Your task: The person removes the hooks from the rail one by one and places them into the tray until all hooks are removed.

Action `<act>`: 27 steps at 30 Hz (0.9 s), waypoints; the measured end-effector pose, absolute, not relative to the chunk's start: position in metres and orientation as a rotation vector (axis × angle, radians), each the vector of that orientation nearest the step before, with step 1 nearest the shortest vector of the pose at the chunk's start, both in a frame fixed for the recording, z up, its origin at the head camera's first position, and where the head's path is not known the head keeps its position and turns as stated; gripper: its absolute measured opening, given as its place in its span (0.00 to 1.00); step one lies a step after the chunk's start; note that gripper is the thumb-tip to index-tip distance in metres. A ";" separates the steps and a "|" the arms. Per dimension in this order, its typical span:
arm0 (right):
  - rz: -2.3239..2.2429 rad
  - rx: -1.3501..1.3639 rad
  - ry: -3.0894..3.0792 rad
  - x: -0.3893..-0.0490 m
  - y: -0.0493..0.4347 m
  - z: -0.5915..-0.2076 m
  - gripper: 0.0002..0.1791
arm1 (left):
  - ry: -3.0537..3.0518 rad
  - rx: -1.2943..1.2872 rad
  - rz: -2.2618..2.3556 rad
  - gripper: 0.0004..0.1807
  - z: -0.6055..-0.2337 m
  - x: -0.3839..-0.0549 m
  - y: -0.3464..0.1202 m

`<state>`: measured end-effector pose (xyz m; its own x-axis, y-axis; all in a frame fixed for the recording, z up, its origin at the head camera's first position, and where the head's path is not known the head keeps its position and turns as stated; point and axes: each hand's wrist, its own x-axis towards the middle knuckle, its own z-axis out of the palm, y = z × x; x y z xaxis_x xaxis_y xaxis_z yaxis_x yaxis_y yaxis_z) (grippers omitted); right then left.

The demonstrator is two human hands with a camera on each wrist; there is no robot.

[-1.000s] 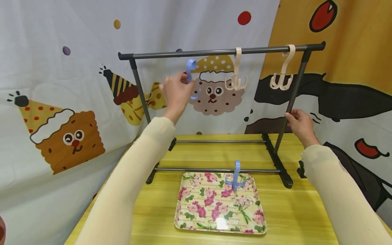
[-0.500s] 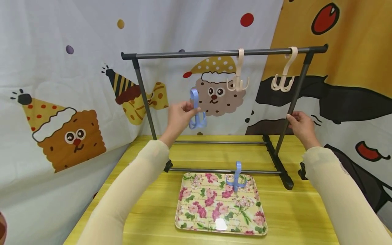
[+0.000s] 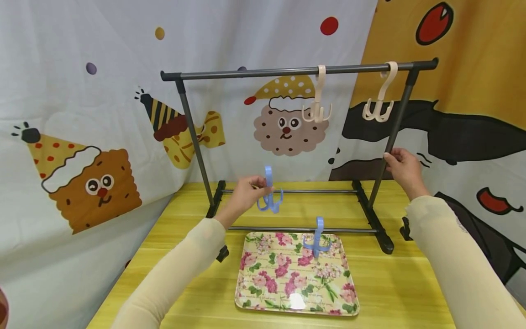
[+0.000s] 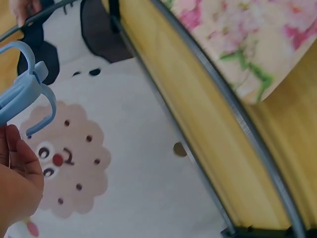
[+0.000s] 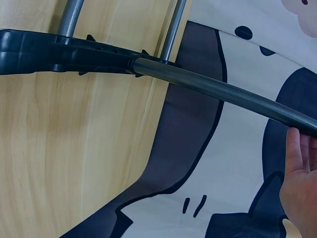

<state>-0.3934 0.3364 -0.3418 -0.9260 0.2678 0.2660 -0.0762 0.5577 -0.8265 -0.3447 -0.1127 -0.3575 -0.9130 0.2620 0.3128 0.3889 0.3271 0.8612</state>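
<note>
A blue hook [image 3: 270, 200] is pinched in my left hand [image 3: 246, 195], well below the top bar [image 3: 246, 73]; my right hand [image 3: 404, 170] grips the side post [image 3: 400, 113]; another blue hook [image 3: 317, 242] rests on the flowered tray [image 3: 283, 288], lying or standing I can't tell

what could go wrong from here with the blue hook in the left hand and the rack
The left hand pinches the blue hook in the air by its stem, so it might slip and drop onto the table.

The right hand holds the rack's right upright; a hard push or pull could tip the rack or set the beige hooks on its top bar swinging.
</note>
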 end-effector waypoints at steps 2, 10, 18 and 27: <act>1.321 -0.153 -2.434 -0.393 0.336 -0.342 0.36 | -2.490 -0.620 -1.647 0.10 -0.367 -0.342 -0.110; 1.325 -0.160 -2.428 -0.394 0.336 -0.342 0.35 | -2.547 -0.662 -1.628 0.09 -0.396 -0.334 -0.102; 1.321 -0.164 -2.426 -0.396 0.337 -0.342 0.36 | -2.617 -0.646 -1.689 0.07 -0.426 -0.330 -0.099; 1.312 -0.165 -2.428 -0.395 0.336 -0.342 0.35 | -2.696 -0.670 -1.701 0.06 -0.447 -0.325 -0.094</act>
